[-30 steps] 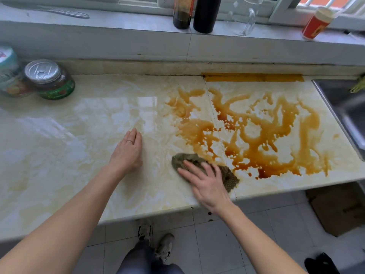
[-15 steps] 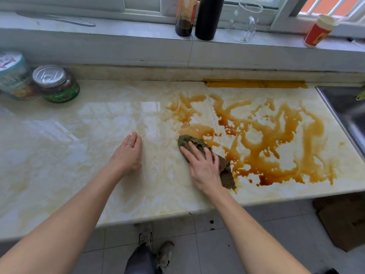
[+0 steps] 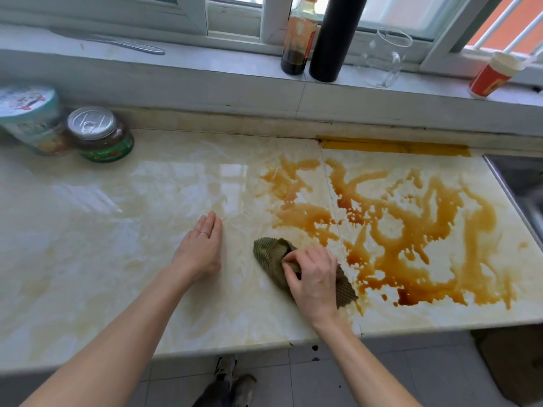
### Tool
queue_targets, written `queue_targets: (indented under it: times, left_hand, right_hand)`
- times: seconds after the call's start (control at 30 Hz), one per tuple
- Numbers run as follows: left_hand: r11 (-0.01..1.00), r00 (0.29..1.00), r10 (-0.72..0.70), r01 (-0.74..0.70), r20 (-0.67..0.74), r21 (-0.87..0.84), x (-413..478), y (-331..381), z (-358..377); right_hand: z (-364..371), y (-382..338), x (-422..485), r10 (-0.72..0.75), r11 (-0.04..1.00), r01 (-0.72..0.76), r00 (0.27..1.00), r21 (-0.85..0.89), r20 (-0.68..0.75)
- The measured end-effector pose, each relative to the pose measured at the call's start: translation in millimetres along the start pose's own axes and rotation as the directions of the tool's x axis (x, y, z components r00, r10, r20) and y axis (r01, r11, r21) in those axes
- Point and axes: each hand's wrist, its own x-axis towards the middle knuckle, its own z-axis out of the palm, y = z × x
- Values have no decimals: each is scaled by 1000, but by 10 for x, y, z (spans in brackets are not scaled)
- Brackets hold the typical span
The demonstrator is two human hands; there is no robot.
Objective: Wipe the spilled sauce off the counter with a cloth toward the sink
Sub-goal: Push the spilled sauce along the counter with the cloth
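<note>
Marble-look counter (image 3: 117,230), glossy, cream w/ yellowish streaks. Brown sauce (image 3: 411,230) spread in runs & pools over its right part, reaching near the sink (image 3: 517,177); a strip of it also runs along the back wall. Green cloth (image 3: 269,254) lies at the spill's left edge, right hand (image 3: 314,277) gripping it w/ curled fingers. Left hand (image 3: 199,251) flat on bare surface, just left of cloth. Far left, at back: jar (image 3: 100,136) w/ pull-tab lid, right beside a pale tub (image 3: 32,118).

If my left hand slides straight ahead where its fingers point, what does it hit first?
Likely only bare counter until the back wall, passing just left of the sauce.
</note>
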Motion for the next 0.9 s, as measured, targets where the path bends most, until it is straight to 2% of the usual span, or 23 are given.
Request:
queue_targets:
  times: [0.07,0.17,0.23,0.3,0.43,0.57,0.6,0.67,0.73,0.77,0.83,0.9]
  left_hand:
    - [1000,1000,10,-10,3,5,-2,-6,3]
    - [1000,1000,15,-15,10,3,-5,-20,-2]
    - [1000,1000,19,-19,22,6,-6,-20,7]
    - [1000,999,22,-22,32,3,2,-21,3]
    - [1000,999,20,-21,45,16,-12,-24,-12]
    - [1000,998,19,-19,59,0,1,-1,-42]
    - [1000,999,7,-6,38,-29,-8,27,-66]
    - [991,994,-44,32,-95,-129,-53,125,-120]
    - [966,962,-113,48,-247,-255,-131,332,-169]
    - [956,955,-134,54,-265,-289,-167,466,-182]
    - [956,971,-143,86,-191,-279,-174,733,-177]
    - [963,981,-165,137,-105,-233,-107,929,-166]
  right_hand:
    - [24,-150,-61,-139,990,139,990,-7,1]
    - [162,-229,-193,-263,964,267,940,9,218]
    - [224,-123,-221,-305,944,329,888,-15,344]
    - [242,27,-90,-285,939,337,876,-71,389]
    - [207,41,168,-65,986,116,927,-117,369]
    - [208,-76,18,-171,978,205,895,-38,413]
    - [176,-70,31,-175,981,192,899,-1,402]
    - [66,-74,97,-130,990,109,945,88,301]
    - [-74,-34,152,14,991,-31,992,133,124]
    - [-119,23,160,111,986,-117,992,120,54]
    - [-149,155,151,266,963,-267,964,41,16]
    - [-108,228,138,326,945,-323,943,-56,61]
